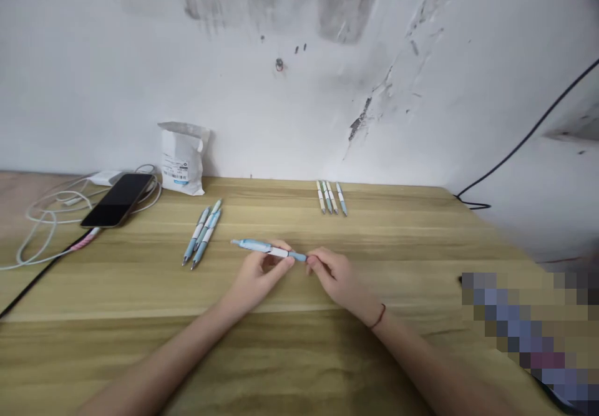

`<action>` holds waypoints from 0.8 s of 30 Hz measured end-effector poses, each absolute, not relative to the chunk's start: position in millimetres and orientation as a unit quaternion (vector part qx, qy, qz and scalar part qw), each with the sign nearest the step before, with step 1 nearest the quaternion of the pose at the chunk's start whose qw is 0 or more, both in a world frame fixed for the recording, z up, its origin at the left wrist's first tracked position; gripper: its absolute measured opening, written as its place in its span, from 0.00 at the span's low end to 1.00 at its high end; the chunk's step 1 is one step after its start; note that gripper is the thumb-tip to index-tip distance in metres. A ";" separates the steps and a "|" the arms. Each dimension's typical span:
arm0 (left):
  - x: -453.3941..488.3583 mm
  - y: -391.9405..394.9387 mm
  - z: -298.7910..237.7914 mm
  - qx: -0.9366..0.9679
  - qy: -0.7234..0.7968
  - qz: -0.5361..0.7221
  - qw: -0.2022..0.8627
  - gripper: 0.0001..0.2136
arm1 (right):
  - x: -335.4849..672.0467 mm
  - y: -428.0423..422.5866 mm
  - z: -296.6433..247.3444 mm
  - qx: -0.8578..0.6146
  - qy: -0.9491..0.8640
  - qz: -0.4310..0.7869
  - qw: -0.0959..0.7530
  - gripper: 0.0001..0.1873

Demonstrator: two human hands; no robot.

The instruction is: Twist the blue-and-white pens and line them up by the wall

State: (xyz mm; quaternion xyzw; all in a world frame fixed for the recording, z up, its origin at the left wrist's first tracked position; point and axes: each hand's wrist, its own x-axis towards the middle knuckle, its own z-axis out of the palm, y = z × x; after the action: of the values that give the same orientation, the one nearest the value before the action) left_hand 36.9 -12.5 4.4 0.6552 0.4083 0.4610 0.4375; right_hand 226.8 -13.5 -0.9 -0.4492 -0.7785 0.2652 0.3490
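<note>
Head view: a scuffed white wall (281,42) fills the upper half of the frame and a pale wooden bench (299,353) fills the lower half. Two bare forearms rise from the bottom edge and meet near the centre. A blurred-out patch at the lower right cannot be read.

At the upper left of the bench lies a coil of white cable (44,216), with a dark phone (116,199) resting partly on it. Just right of the phone a white paper pouch (181,157) stands against the wall. A black lead (528,132) hangs across the wall at the right. A loose cluster of pens (202,234) lies up and left of the hands. A row of four pens (331,198) lies side by side near the wall, above the right hand and well apart from it.

The left hand (257,275) and right hand (337,277) share one blue-and-white pen (269,249) at the centre of the frame. Its long axis runs almost left to right, dipping slightly toward the right. The left fingers (283,265) are clamped round the white middle section, and the blue front part sticks out past them to the left. The right fingers (312,265) are pinched together on the blue end at the right. So the pen lies across the top of the left hand and wholly to the left of the right hand, and the left hand covers more of its length. Whether it touches the bench cannot be told. A thin dark band (378,317) circles the right wrist.
</note>
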 end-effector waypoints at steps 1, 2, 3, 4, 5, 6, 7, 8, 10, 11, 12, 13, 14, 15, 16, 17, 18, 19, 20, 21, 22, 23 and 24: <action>34.6 -10.8 4.4 0.641 0.412 0.473 0.441 0.11 | 228.9 -12.7 -1.2 -0.454 -0.777 0.257 0.352 0.14; 31.1 -8.5 4.9 0.629 0.420 0.490 0.434 0.14 | 231.3 -11.7 -1.5 -0.460 -0.773 0.247 0.360 0.12; 26.6 -5.8 5.6 0.620 0.429 0.509 0.416 0.17 | 234.0 -10.5 -1.9 -0.465 -0.769 0.238 0.369 0.09; 21.2 -3.0 6.7 0.621 0.438 0.519 0.391 0.21 | 236.7 -9.2 -2.3 -0.470 -0.765 0.228 0.377 0.08; 15.5 -0.4 8.1 0.638 0.446 0.511 0.365 0.23 | 239.3 -7.9 -2.9 -0.475 -0.761 0.219 0.384 0.06; 9.8 1.9 9.5 0.670 0.449 0.485 0.337 0.23 | 241.6 -6.6 -3.4 -0.479 -0.758 0.211 0.390 0.06; 4.6 3.7 10.9 0.715 0.445 0.438 0.316 0.19 | 243.6 -5.4 -4.0 -0.481 -0.755 0.205 0.395 0.06; 0.3 4.9 12.1 0.758 0.432 0.387 0.299 0.14 | 245.1 -4.4 -4.4 -0.483 -0.753 0.205 0.398 0.06; -4.8 5.5 13.2 0.803 0.413 0.330 0.273 0.11 | 246.8 -3.1 -5.0 -0.480 -0.753 0.217 0.395 0.07; -5.7 5.2 13.1 0.805 0.413 0.332 0.267 0.13 | 247.2 -2.8 -5.3 -0.476 -0.754 0.228 0.391 0.07; -5.9 4.7 12.7 0.796 0.418 0.351 0.263 0.17 | 247.3 -2.7 -5.5 -0.473 -0.755 0.238 0.387 0.08; -5.7 4.1 12.2 0.783 0.424 0.374 0.259 0.21 | 247.3 -2.7 -5.7 -0.471 -0.756 0.246 0.383 0.08; -5.3 3.7 11.9 0.775 0.426 0.392 0.254 0.23 | 247.2 -2.9 -5.8 -0.471 -0.755 0.251 0.381 0.08; -5.1 3.4 11.7 0.776 0.422 0.398 0.246 0.21 | 247.1 -3.1 -5.7 -0.470 -0.755 0.256 0.378 0.08; -5.1 3.1 11.9 0.784 0.415 0.397 0.236 0.17 | 247.1 -3.3 -5.4 -0.470 -0.756 0.259 0.374 0.09; -5.2 2.9 12.2 0.795 0.407 0.390 0.225 0.13 | 247.1 -3.4 -4.7 -0.469 -0.758 0.262 0.369 0.09; -5.3 2.6 12.6 0.806 0.397 0.381 0.218 0.09 | 247.1 -3.5 -3.8 -0.467 -0.763 0.264 0.361 0.09; -5.4 2.2 12.8 0.815 0.386 0.374 0.215 0.07 | 247.2 -3.5 -2.5 -0.464 -0.769 0.265 0.351 0.09; -5.3 1.7 12.8 0.821 0.376 0.373 0.214 0.06 | 247.3 -3.4 -1.2 -0.461 -0.776 0.265 0.340 0.10; -4.9 1.1 12.6 0.825 0.365 0.375 0.213 0.06 | 247.6 -3.1 0.1 -0.458 -0.784 0.262 0.328 0.11; -4.5 0.5 12.2 0.828 0.356 0.377 0.211 0.06 | 247.9 -2.6 1.0 -0.454 -0.792 0.258 0.317 0.13; -4.1 -0.2 11.8 0.833 0.348 0.378 0.206 0.07 | 248.3 -1.9 1.5 -0.450 -0.800 0.252 0.307 0.13; -3.8 -0.7 11.6 0.836 0.343 0.378 0.199 0.07 | 248.8 -1.1 1.5 -0.446 -0.807 0.245 0.298 0.14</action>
State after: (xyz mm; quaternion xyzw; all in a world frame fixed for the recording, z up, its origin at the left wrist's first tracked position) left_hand -3.8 -0.7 11.6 0.8364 0.3435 0.3779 0.1993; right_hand 248.8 -1.1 1.5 -0.4463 -0.8073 0.2454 0.2982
